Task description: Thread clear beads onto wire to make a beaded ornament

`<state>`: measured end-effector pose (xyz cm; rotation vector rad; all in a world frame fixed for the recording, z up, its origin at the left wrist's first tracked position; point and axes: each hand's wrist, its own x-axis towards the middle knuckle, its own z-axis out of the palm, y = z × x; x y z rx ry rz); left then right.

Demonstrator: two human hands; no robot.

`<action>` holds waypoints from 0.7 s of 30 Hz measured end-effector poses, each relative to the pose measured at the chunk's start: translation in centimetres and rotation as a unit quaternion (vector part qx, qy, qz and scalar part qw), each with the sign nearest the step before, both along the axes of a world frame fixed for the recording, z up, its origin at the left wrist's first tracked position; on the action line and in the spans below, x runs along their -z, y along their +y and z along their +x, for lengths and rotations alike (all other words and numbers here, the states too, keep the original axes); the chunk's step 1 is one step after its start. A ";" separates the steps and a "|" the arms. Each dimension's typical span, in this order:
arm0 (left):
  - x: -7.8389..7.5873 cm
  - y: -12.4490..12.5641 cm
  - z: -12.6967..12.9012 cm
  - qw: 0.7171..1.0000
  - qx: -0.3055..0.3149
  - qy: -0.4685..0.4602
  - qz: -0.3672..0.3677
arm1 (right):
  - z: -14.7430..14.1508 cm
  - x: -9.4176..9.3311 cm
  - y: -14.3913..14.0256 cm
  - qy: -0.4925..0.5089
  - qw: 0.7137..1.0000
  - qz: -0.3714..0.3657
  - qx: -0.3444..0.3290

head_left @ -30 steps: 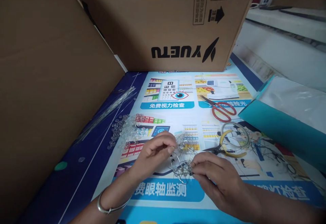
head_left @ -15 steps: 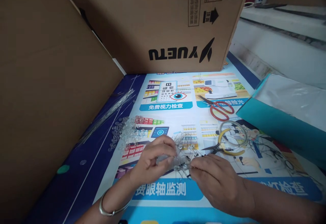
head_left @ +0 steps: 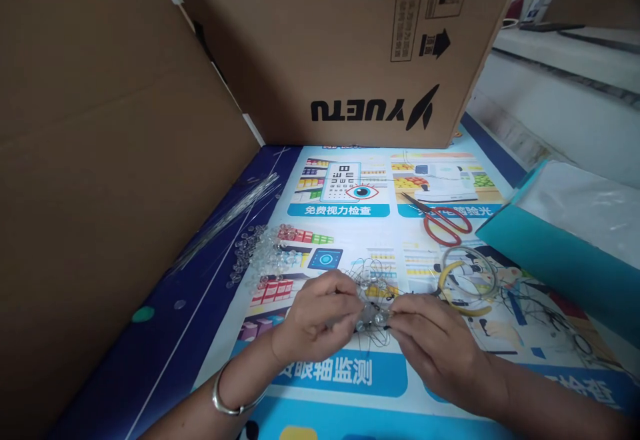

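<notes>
Right now both hands meet low in the middle of the head view over a small tangle of thin wire loops strung with clear beads, the wire-and-bead piece point(head_left: 373, 297). The left hand point(head_left: 320, 320) comes in from 7 o'clock with a silver bangle point(head_left: 225, 397) on its wrist; its grip is pinched shut on the left side of the piece. The right hand point(head_left: 435, 340) comes in from 4 o'clock, its fingertips closed on the right side, where two clear beads show just beside them.

As a judgement, fine work like this goes best with both pinches kept close together, so the springy loops cannot twist away, and with the piece held just over the counter so any loose bead drops short.

The counter is covered by a printed poster point(head_left: 350, 207) with an eye chart and blue caption bars. At 10 o'clock of the hands lies a scatter of clear beads point(head_left: 257, 253), and beyond it a bundle of clear thin rods point(head_left: 230, 217). At 2 o'clock rest yellow-handled pliers point(head_left: 463, 287) inside a coil of wire point(head_left: 470, 270), with red-handled scissors point(head_left: 443, 220) farther back. A teal sheet point(head_left: 550, 253) lies at 3 o'clock. Cardboard boxes point(head_left: 340, 47) wall off the back and left.
</notes>
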<state>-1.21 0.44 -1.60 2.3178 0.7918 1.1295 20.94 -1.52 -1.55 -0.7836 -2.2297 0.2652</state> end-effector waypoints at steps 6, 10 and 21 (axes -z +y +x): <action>0.2 0.2 -0.1 1.000 -0.001 -0.001 0.008 | 0.1 0.2 0.3 -0.010 1.000 -0.029 -0.006; 0.3 0.2 -0.1 1.000 -0.003 0.021 0.017 | 0.1 0.3 0.1 -0.016 0.999 0.034 -0.001; 0.5 -0.4 0.1 0.997 -0.024 0.066 0.039 | 0.7 -1.5 -0.1 -0.169 0.949 0.255 -0.072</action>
